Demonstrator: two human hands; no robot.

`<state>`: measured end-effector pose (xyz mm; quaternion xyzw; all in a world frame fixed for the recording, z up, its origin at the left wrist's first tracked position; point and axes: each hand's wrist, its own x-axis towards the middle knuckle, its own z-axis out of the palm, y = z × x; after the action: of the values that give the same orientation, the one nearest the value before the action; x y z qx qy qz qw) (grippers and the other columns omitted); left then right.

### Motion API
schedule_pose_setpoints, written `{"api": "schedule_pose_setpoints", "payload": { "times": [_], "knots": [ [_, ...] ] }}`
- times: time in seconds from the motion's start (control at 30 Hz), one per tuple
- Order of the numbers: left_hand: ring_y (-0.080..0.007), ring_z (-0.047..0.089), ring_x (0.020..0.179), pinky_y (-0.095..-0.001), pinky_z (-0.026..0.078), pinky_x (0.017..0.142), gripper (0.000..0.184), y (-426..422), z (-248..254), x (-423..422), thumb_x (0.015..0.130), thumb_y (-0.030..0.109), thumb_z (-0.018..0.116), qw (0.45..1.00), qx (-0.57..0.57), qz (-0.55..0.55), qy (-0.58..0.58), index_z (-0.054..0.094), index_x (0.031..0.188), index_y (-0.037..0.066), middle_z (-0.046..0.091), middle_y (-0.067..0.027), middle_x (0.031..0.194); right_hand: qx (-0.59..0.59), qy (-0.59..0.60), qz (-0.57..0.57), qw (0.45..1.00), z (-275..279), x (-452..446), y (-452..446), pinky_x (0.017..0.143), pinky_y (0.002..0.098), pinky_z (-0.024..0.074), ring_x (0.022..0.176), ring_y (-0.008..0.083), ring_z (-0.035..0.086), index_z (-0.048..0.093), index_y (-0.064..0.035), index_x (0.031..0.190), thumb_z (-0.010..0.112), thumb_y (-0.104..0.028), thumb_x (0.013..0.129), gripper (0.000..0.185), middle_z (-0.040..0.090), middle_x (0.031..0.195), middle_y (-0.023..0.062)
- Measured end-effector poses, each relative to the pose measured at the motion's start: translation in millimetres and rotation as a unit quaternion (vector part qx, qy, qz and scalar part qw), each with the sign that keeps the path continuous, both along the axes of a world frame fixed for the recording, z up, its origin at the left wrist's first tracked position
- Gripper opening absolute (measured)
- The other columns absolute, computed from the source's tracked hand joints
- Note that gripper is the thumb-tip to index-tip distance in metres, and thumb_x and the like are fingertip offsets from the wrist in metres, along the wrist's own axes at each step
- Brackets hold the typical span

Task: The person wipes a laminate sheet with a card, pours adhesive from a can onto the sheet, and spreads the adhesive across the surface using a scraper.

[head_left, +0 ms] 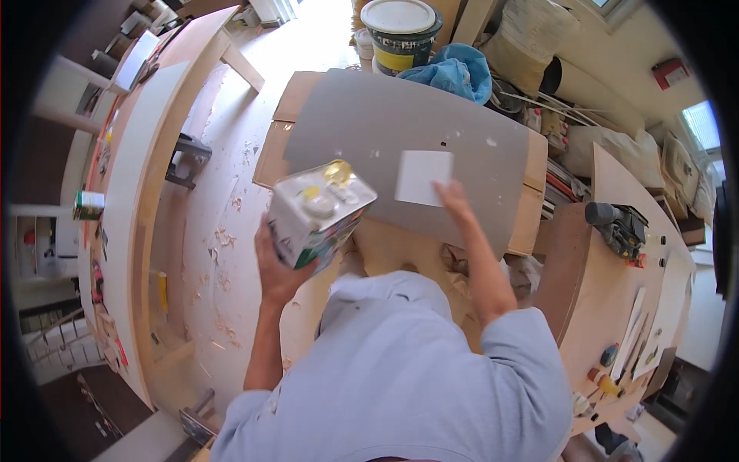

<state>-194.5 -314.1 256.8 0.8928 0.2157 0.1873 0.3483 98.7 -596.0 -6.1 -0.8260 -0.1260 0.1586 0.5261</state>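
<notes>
A rectangular metal can (319,204) with a silver top and yellow stains is held up at the left of the grey board (346,115). My left hand (281,266) grips its lower left side, fingers wrapped round it. On the board lies a white square sheet (419,175). My right hand (453,199) touches the sheet's lower right corner or hovers just over it; blur hides how its fingers are set.
A paint bucket (400,38) and a blue bag (454,71) stand behind the board. A long workbench (154,154) runs along the left, with a small can (88,205). At the right, another bench (616,308) carries a black tool (618,229).
</notes>
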Motion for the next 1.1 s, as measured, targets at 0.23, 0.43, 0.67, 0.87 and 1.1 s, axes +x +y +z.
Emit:
{"api": "schedule_pose_setpoints", "payload": {
  "times": [0.23, 0.43, 0.67, 0.87, 1.1],
  "knots": [
    [-0.0351, 0.041, 0.118, -0.0456, 0.034, 0.099, 0.117, 121.4, -39.9, 132.0, 0.051, 0.030, 0.085, 0.976, 0.103, -0.193, 0.017, 0.020, 0.145, 0.002, 0.044, -0.0182, 0.125, 0.183, 0.161, -0.279, 0.929, 96.7, -44.2, -46.7, 0.078, 0.0311, 0.0485, 0.089, 0.0178, 0.061, 0.055, 0.0079, 0.109, 0.060, -0.021, 0.091, 0.034, 0.064, 0.102, 0.0127],
    [-0.0337, 0.042, 0.118, -0.0455, 0.033, 0.101, 0.118, 161.9, -41.5, 222.8, 0.049, 0.028, 0.087, 0.950, 0.149, -0.267, 0.064, 0.021, 0.144, 0.004, 0.045, -0.0178, 0.125, 0.309, 0.236, -0.368, 0.845, 96.7, -97.0, -8.4, 0.083, 0.0308, 0.0486, 0.093, 0.0175, 0.060, 0.053, 0.0067, 0.112, 0.060, -0.017, 0.091, 0.032, 0.062, 0.107, 0.0118],
    [-0.0353, 0.043, 0.117, -0.0460, 0.033, 0.100, 0.118, 178.6, -41.7, 296.6, 0.049, 0.025, 0.087, 0.944, 0.179, -0.250, 0.116, 0.020, 0.145, 0.008, 0.046, -0.0186, 0.124, 0.240, 0.225, -0.301, 0.895, 79.3, -71.9, 17.5, 0.079, 0.0306, 0.0488, 0.088, 0.0175, 0.061, 0.059, 0.0080, 0.105, 0.060, -0.018, 0.091, 0.030, 0.065, 0.098, 0.0131],
    [-0.0354, 0.043, 0.117, -0.0438, 0.035, 0.101, 0.115, 187.8, -39.2, 330.5, 0.051, 0.020, 0.085, 0.945, 0.191, -0.238, 0.117, 0.020, 0.145, 0.007, 0.044, -0.0189, 0.126, 0.070, 0.062, -0.168, 0.981, 29.1, 51.2, 128.0, 0.082, 0.0417, 0.0475, 0.093, 0.0381, 0.062, 0.058, 0.0029, 0.107, 0.059, -0.027, 0.088, 0.035, 0.064, 0.099, 0.0241],
    [-0.0346, 0.041, 0.120, -0.0439, 0.033, 0.103, 0.114, 202.2, -34.0, 322.9, 0.051, 0.021, 0.085, 0.949, 0.160, -0.243, 0.122, 0.021, 0.145, 0.007, 0.044, -0.0192, 0.127, -0.128, 0.099, -0.126, 0.979, -27.4, 6.7, 112.9, 0.079, 0.0463, 0.0476, 0.090, 0.0404, 0.061, 0.057, 0.0001, 0.110, 0.058, -0.021, 0.087, 0.031, 0.064, 0.098, 0.0244]
  ]
}}
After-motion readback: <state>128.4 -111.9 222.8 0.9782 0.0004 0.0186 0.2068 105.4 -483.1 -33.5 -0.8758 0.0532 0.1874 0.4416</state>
